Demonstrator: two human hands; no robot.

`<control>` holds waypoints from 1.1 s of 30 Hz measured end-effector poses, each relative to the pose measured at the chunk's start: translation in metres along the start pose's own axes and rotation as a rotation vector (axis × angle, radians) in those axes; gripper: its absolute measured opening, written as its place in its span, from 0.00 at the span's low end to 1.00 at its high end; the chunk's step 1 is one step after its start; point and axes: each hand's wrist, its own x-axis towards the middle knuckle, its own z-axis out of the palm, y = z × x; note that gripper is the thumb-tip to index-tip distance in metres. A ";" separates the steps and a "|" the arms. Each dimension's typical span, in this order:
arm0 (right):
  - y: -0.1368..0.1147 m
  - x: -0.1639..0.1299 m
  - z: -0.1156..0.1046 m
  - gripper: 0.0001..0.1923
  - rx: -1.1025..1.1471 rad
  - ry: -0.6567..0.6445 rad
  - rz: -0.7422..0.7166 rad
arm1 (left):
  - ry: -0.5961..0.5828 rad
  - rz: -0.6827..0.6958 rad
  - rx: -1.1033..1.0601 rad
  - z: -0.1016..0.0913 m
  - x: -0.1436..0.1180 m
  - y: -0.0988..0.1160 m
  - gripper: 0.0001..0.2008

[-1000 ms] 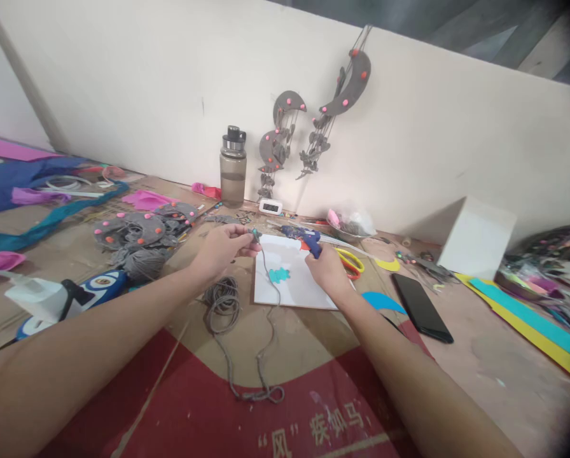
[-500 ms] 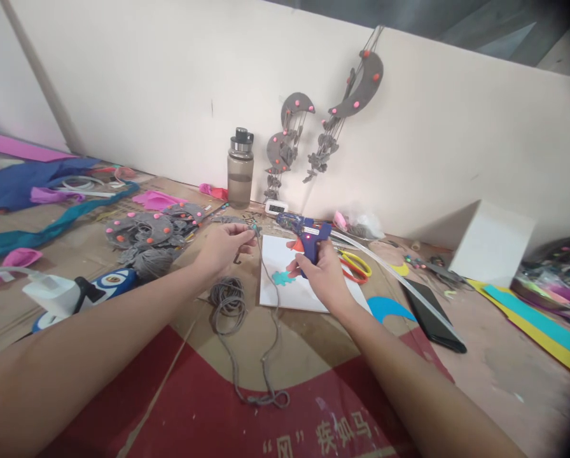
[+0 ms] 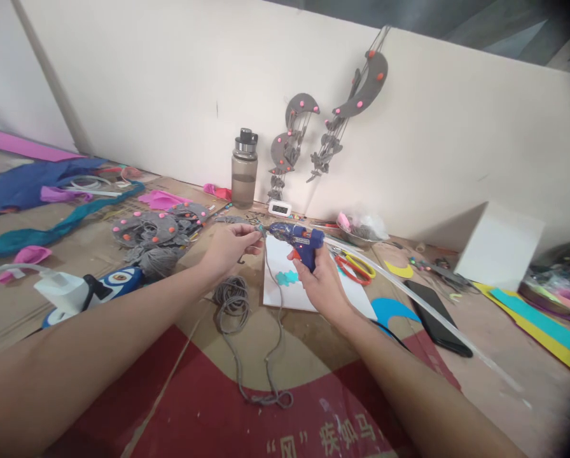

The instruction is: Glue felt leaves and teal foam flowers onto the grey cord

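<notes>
My left hand point(image 3: 232, 249) pinches the end of a grey cord point(image 3: 281, 312), with a small teal bit at the fingertips. From there the cord hangs to the cardboard and loops back to a loose coil point(image 3: 231, 298). Wrapped in my right hand point(image 3: 327, 280) is a blue hot glue gun point(image 3: 305, 240), its nozzle pointing left, right by the pinched cord end; whether they touch I cannot tell. A long clear glue stick point(image 3: 423, 302) extends from the gun's back. Below it, a teal cutout point(image 3: 287, 278) lies on a white sheet point(image 3: 278, 298).
Scissors point(image 3: 361, 270), a blue crescent point(image 3: 394, 310) and a black phone point(image 3: 440, 318) lie to the right. Grey felt crescents with dots point(image 3: 144, 229) and a power strip point(image 3: 120, 280) sit left. Behind stand a water bottle point(image 3: 243, 175) and a small digital display point(image 3: 280, 208).
The glue gun has turned more level, and its nozzle has moved left to the cord end in my left hand. The left hand keeps its pinch; the view has shifted slightly.
</notes>
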 end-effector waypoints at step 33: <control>0.001 -0.005 0.005 0.12 -0.197 0.029 -0.014 | 0.012 0.033 0.063 0.003 -0.005 0.005 0.10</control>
